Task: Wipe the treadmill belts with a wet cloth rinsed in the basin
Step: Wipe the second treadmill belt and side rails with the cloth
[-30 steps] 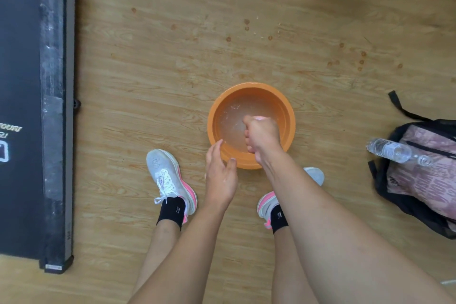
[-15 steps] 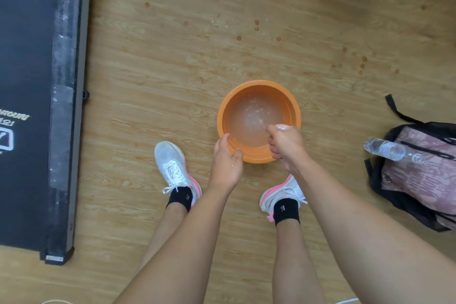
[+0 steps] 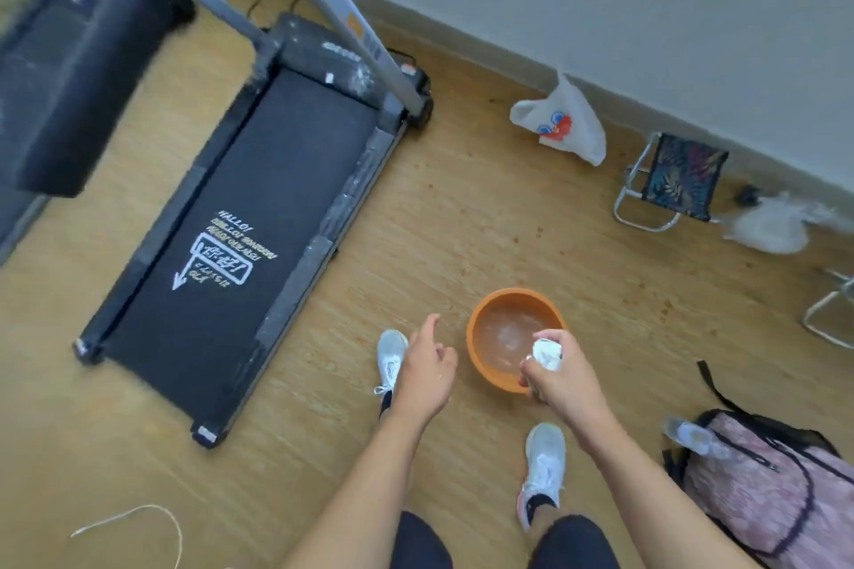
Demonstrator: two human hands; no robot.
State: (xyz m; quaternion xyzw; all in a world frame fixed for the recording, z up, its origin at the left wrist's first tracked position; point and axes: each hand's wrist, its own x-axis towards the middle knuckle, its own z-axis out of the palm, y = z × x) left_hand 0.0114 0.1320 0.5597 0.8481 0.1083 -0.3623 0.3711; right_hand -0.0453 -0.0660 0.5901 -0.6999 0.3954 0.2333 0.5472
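Arms reach forward. Right grip (image 3: pixel 566 381) clenches a wadded white wet cloth (image 3: pixel 547 353) above the near rim of a round orange plastic basin (image 3: pixel 499 381); left grip (image 3: pixel 427 372) hangs released beside it. Farther left lies the black treadmill belt (image 3: pixel 277 162). Carried unwrung, the cloth could drip, slicking the wooden floor (image 3: pixel 462 222).

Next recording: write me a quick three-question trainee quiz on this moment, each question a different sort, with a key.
1. True or false: the left hand grips the cloth.
2. The basin holds: A water, B sand, C nothing.
3. Fill in: the treadmill belt lies to the person's ____ side.
Key: 1 false, the right hand grips it; 2 A; 3 left.
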